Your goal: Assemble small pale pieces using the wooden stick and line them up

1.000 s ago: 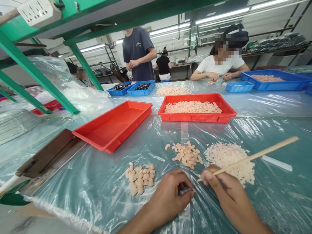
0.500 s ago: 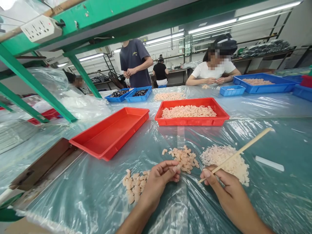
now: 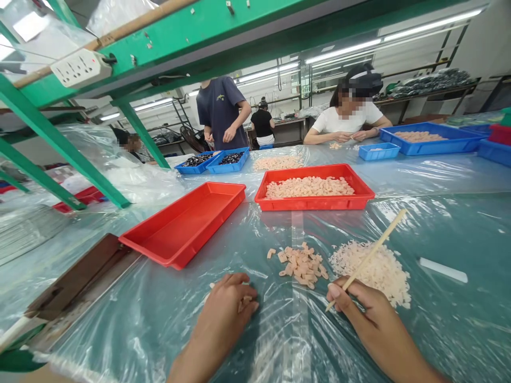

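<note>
My left hand [image 3: 225,311] lies palm down with curled fingers over a heap of small peach-coloured pieces [image 3: 245,303], which it mostly hides. My right hand [image 3: 361,308] pinches a thin wooden stick [image 3: 373,252], whose tip points down past my fingers. That hand sits at the near edge of a heap of pale, whitish shreds [image 3: 369,271]. Between my hands lies a loose pile of peach-coloured pieces [image 3: 301,266] on clear plastic sheeting [image 3: 136,330]. Whether my left hand holds anything is hidden.
A red tray of peach pieces [image 3: 313,187] and an empty red tray [image 3: 181,223] stand ahead. Further off are blue trays [image 3: 429,138]. A seated co-worker [image 3: 347,119] and a standing person [image 3: 219,111] face the table. Green shelf framing [image 3: 159,45] runs overhead.
My left hand has moved left and down, from beside the middle pile onto the left heap, covering it. The stick in my right hand now stands more upright.
</note>
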Demonstrator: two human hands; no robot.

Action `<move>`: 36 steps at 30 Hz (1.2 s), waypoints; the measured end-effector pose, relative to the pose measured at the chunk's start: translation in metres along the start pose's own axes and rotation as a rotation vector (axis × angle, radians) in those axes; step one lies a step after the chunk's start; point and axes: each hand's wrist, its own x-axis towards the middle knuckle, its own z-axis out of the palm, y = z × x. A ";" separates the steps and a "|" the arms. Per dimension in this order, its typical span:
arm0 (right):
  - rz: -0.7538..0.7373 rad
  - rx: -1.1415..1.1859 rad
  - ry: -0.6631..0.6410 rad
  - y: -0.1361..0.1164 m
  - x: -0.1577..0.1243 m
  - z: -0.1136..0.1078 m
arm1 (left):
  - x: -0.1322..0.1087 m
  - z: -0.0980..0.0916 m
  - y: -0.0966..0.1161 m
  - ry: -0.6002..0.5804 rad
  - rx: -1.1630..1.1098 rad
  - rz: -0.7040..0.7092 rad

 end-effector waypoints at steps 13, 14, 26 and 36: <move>-0.085 -0.098 0.371 0.006 0.011 -0.033 | 0.021 0.028 0.054 -0.178 -0.380 0.199; -0.088 -0.105 0.413 0.007 0.012 -0.037 | 0.026 0.032 0.063 -0.176 -0.427 0.237; -0.077 -0.199 0.324 0.018 0.014 -0.039 | 0.021 0.001 0.051 -0.113 -0.164 0.272; -0.179 -0.144 0.166 -0.005 0.002 -0.019 | 0.020 -0.017 -0.002 -0.207 0.250 0.046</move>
